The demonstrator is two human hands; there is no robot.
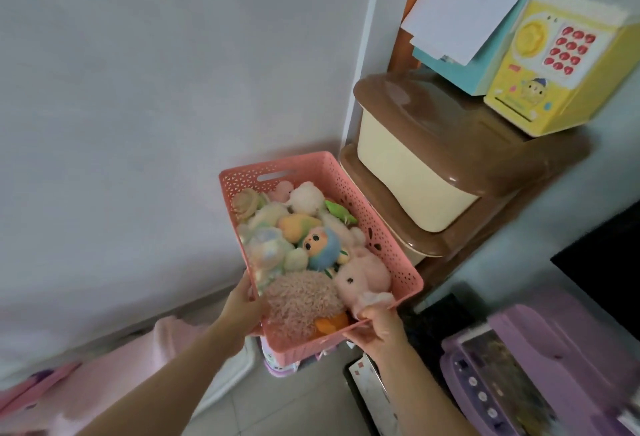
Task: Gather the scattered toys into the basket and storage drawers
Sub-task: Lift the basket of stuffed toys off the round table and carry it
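While both hands carry it above the tiled floor [294, 411], a pink perforated basket [394, 255] heaped with plush toys tilts in the air beside a wall [138, 106] and a stack of brown-and-cream storage drawers [415, 172]. The left hand [242, 304] grips the near-left rim; the right hand [379, 326] curls round the near-right corner, its fingers over the edge. Both holds sit at the near end, so the far end hangs unsupported and could dip, in this judgement, spilling the load. A pink bunny [360, 279] rides against the near rim by the right hand and looks likeliest to tumble out. A fuzzy brown plush [301, 300] and a blue-hooded doll [320, 248] lie packed among pale soft toys. The basket looks light, rigid plastic, with a cut-out handle [275, 174] at its far end. The drawers appear closed.
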